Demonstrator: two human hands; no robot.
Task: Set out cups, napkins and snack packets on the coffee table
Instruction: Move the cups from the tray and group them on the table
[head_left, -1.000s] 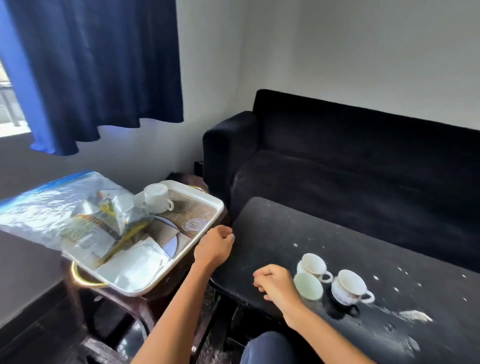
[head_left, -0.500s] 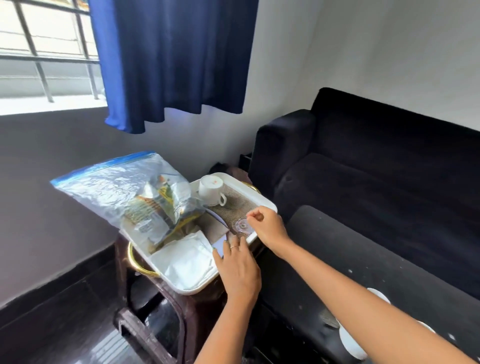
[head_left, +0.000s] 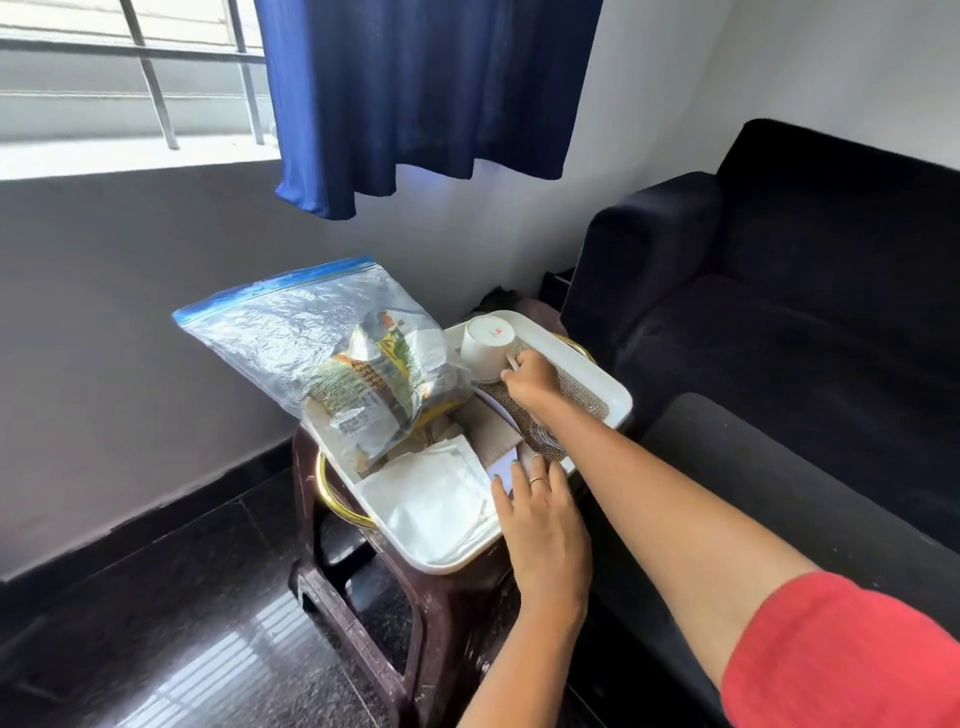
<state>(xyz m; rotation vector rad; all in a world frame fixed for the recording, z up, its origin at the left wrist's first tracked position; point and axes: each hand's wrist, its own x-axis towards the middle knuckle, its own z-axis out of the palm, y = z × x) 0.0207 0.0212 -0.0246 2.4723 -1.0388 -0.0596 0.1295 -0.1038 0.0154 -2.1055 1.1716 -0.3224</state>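
Note:
A white tray (head_left: 618, 395) sits on a dark brown stool. On its far end a white cup (head_left: 485, 344) lies tilted, upside down, and my right hand (head_left: 530, 382) grips its handle. A clear zip bag with a blue seal (head_left: 291, 332) holds snack packets (head_left: 374, 384) and leans over the tray's left side. White napkins (head_left: 431, 499) lie folded at the tray's near end. My left hand (head_left: 540, 514) rests with straight fingers on the tray's near right rim, touching a small card. The dark coffee table (head_left: 769, 478) shows at the right.
A woven brown mat (head_left: 576, 395) lines the tray under my right arm. The plastic stool (head_left: 415, 613) stands on a glossy dark floor. A black sofa (head_left: 779, 291) fills the right side. A blue curtain (head_left: 415, 98) hangs above, beside a barred window.
My view swung left from the coffee table to the tray. My right hand reached from the mat to the cup's handle and tipped the cup. My left hand stays on the tray rim.

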